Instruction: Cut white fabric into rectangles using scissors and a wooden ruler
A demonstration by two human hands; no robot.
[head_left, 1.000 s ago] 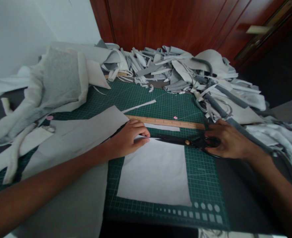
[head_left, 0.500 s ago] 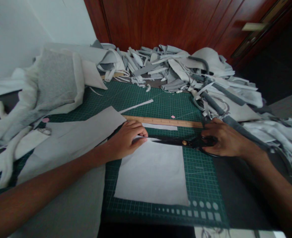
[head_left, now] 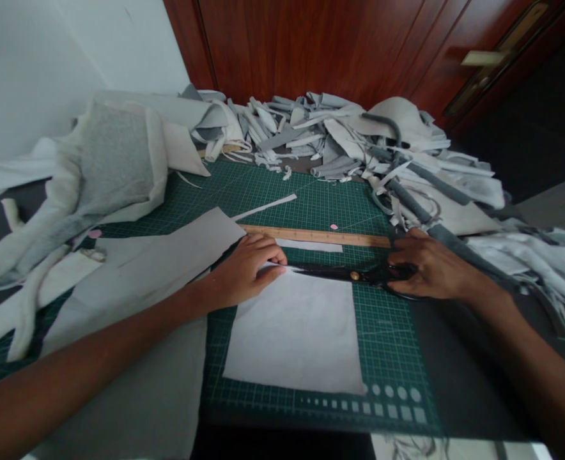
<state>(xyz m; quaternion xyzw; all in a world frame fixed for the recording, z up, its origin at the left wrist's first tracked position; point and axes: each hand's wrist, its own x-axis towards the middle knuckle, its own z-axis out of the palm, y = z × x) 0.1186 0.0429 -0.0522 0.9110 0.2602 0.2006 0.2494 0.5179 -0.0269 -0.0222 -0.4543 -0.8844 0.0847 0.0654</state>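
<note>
Now, scissors (head_left: 354, 275) are gripped in the right hand (head_left: 436, 271), tips lying along a pale fabric sheet (head_left: 294, 338).
The handles are clenched by the right fingers; the left hand (head_left: 248, 271) is pressed, ungripping, on the sheet's top edge. That sheet is laid on a green cutting mat (head_left: 392, 358), just below a wooden ruler (head_left: 316, 236).

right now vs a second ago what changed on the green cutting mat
Only the head view shifted, so everything sits slightly further left. The left hand still presses the white fabric square, and the right hand still grips the black scissors beside the wooden ruler; nothing was taken or let go.
</note>
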